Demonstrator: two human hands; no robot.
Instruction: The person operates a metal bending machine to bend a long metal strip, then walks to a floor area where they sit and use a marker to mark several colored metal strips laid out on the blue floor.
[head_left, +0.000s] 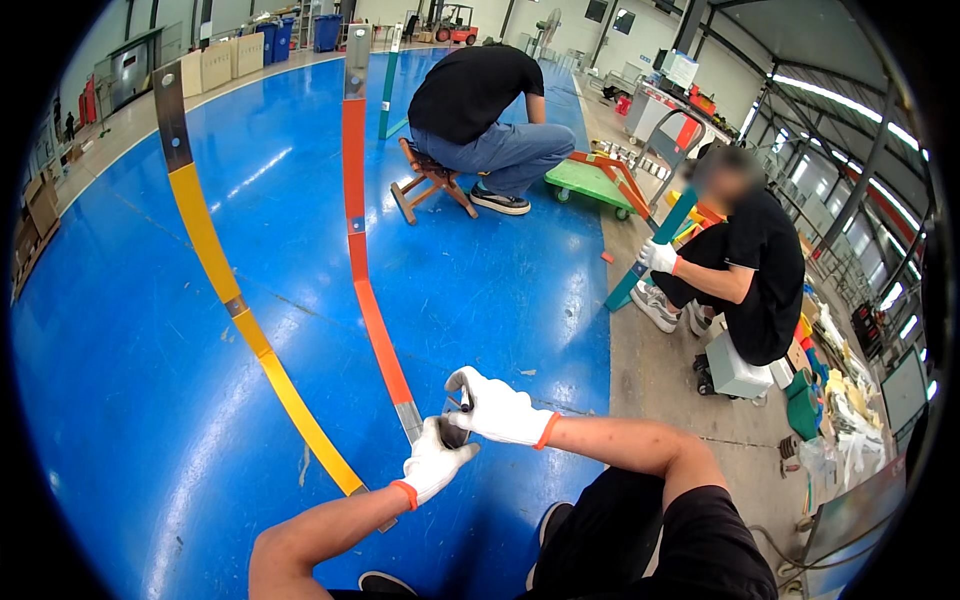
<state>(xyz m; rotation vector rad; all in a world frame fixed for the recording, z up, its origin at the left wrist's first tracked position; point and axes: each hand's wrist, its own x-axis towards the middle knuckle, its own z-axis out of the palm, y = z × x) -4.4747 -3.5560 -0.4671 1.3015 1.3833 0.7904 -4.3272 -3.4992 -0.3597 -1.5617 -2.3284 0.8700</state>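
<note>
Both my hands wear white gloves with orange cuffs and meet at the near end of a long red strip (376, 330) with bare metal-grey ends. My left hand (436, 462) is closed around a dark, rounded piece (455, 432) beside that grey end; its exact kind does not show. Just above it, my right hand (503, 408) is closed, its bent fingers and thumb at a small dark part by the rounded piece. What lies inside the right-hand grip is mostly hidden. Left of these, a yellow strip (290, 392) with grey ends runs almost to my left forearm.
A seated person (478, 100) on a wooden folding stool (436, 182) faces away, ahead. At right, another person (765, 260) wearing white gloves holds a teal strip (660, 240). Behind stands a green cart (598, 183). Loose materials (850, 400) lie along the right.
</note>
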